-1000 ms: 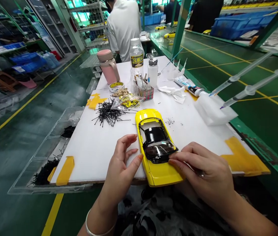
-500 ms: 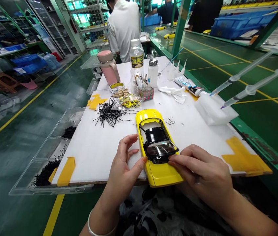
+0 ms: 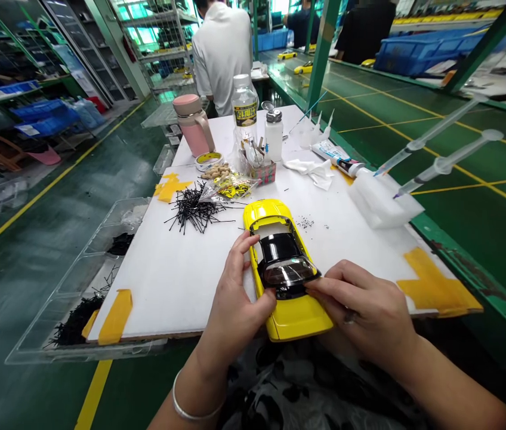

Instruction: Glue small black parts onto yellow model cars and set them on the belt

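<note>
A yellow model car body (image 3: 300, 321) with a black roof (image 3: 278, 246) and a dark-framed clear windscreen (image 3: 289, 272) rests near the front edge of the white table board. My left hand (image 3: 240, 292) grips its left side, the fingers along the flank and the thumb pressed at the lower left corner of the windscreen. From the right, my right hand (image 3: 364, 304) has its fingertips pinched together at the windscreen's lower right corner, touching the car. Whether anything small sits between those fingertips is hidden.
Black thin sticks (image 3: 194, 209), a bag of yellow parts (image 3: 231, 189) and tiny black bits (image 3: 305, 222) lie beyond the car. Farther back stand a pink mug (image 3: 193, 128) and a bottle (image 3: 244, 110). Two syringes (image 3: 450, 162) stick in white foam (image 3: 385, 200) at right.
My left hand has closed in on the car, its fingers now against the left side and its thumb farther onto the windscreen base. My right hand stays at the windscreen corner.
</note>
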`<action>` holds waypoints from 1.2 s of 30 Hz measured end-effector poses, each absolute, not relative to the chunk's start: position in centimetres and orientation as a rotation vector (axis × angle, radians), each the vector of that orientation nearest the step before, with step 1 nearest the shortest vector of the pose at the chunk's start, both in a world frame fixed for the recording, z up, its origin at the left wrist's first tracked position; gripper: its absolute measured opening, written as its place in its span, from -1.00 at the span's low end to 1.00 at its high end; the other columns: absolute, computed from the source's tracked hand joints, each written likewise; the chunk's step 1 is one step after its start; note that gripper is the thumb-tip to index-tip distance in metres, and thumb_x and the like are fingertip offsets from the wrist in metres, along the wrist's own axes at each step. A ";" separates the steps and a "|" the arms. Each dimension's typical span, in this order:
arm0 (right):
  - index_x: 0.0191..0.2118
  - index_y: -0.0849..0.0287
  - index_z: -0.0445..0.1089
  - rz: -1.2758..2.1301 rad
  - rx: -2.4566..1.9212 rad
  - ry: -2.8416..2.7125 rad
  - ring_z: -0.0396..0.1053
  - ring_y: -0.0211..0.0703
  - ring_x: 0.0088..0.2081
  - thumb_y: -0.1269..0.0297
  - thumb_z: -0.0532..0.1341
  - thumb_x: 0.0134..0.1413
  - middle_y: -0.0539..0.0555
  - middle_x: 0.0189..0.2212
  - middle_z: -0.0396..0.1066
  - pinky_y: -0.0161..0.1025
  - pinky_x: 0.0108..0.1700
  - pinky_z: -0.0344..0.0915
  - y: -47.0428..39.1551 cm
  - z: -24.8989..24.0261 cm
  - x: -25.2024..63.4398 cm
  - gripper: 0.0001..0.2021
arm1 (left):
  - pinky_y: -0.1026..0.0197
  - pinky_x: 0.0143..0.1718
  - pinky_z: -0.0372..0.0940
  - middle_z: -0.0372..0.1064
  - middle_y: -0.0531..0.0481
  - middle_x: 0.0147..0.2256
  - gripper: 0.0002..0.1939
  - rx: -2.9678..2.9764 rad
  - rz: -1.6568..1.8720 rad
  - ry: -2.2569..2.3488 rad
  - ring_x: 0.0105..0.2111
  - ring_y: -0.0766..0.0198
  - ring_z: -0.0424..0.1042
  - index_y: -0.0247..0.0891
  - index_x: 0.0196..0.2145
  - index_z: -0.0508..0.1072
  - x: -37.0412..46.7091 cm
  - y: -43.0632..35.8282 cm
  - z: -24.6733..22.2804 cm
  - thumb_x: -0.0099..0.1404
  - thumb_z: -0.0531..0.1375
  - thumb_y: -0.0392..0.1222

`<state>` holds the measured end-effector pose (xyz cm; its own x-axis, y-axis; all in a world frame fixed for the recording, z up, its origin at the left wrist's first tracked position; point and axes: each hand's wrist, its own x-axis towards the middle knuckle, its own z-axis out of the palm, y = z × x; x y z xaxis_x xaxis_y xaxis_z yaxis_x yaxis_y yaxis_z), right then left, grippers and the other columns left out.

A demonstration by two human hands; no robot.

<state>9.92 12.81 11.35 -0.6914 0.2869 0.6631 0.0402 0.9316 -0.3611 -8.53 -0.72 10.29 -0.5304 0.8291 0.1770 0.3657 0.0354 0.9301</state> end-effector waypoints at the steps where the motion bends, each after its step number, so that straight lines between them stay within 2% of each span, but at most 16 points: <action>1: -0.14 0.22 0.59 0.404 -0.244 -2.305 0.40 -0.36 -0.41 0.61 0.29 0.30 -0.01 -0.36 0.44 -0.41 -0.40 0.27 12.9 11.4 10.1 -0.82 | -0.15 0.42 0.20 0.07 -0.11 0.50 -0.22 1.216 1.496 1.908 0.52 0.00 0.05 -0.03 0.37 0.24 -8.6 -0.7 10.3 0.22 0.27 -0.31; 8: -0.12 0.22 0.61 0.322 -0.299 -2.297 0.41 -0.36 -0.46 0.57 0.29 0.33 0.00 -0.40 0.45 -0.41 -0.45 0.28 13.3 12.4 11.4 -0.83 | -0.13 0.43 0.17 0.10 -0.10 0.49 -0.22 1.228 1.516 1.909 0.51 0.01 0.08 -0.03 0.39 0.24 -8.5 -0.9 10.0 0.24 0.27 -0.30; 13: 0.01 0.19 0.59 0.368 -0.272 -2.414 0.47 -0.28 -0.40 0.44 0.25 0.42 0.03 -0.33 0.50 -0.34 -0.39 0.33 12.8 11.5 11.6 -0.82 | -0.12 0.44 0.15 0.12 -0.13 0.48 -0.22 1.177 1.546 1.891 0.50 -0.02 0.10 -0.05 0.39 0.24 -8.4 -1.0 10.0 0.25 0.29 -0.30; 17: 0.02 0.15 0.59 0.322 -0.263 -2.466 0.48 -0.25 -0.37 0.37 0.21 0.48 0.07 -0.27 0.52 -0.30 -0.36 0.32 13.2 10.6 11.7 -0.80 | -0.10 0.44 0.15 0.11 -0.12 0.49 -0.21 1.193 1.544 1.877 0.51 -0.02 0.08 -0.06 0.39 0.24 -8.5 -1.0 10.0 0.24 0.29 -0.32; 24: 0.08 0.14 0.55 0.416 -0.103 -2.481 0.47 -0.30 -0.32 0.41 0.21 0.46 0.09 -0.17 0.54 -0.35 -0.32 0.31 14.8 10.6 11.9 -0.79 | -0.05 0.40 0.19 0.10 -0.11 0.49 -0.20 1.207 1.539 1.887 0.49 0.00 0.11 -0.05 0.41 0.21 -8.5 -1.1 9.9 0.26 0.29 -0.30; 30: 0.05 0.10 0.57 0.374 -0.052 -2.576 0.47 -0.30 -0.35 0.49 0.13 0.43 0.10 -0.14 0.57 -0.35 -0.35 0.29 15.6 11.0 11.6 -0.70 | -0.09 0.41 0.19 0.06 -0.09 0.52 -0.23 1.258 1.536 1.875 0.53 -0.02 0.02 -0.03 0.39 0.25 -8.6 -1.1 9.6 0.27 0.29 -0.34; 36: 0.10 0.03 0.58 0.595 -0.100 -2.436 0.55 -0.27 -0.24 0.49 0.14 0.42 0.10 -0.12 0.57 -0.38 -0.23 0.44 16.7 10.8 13.1 -0.66 | -0.14 0.45 0.15 0.11 -0.11 0.50 -0.27 1.147 1.568 1.820 0.49 -0.07 0.12 -0.02 0.39 0.26 -8.8 -1.4 9.6 0.33 0.34 -0.22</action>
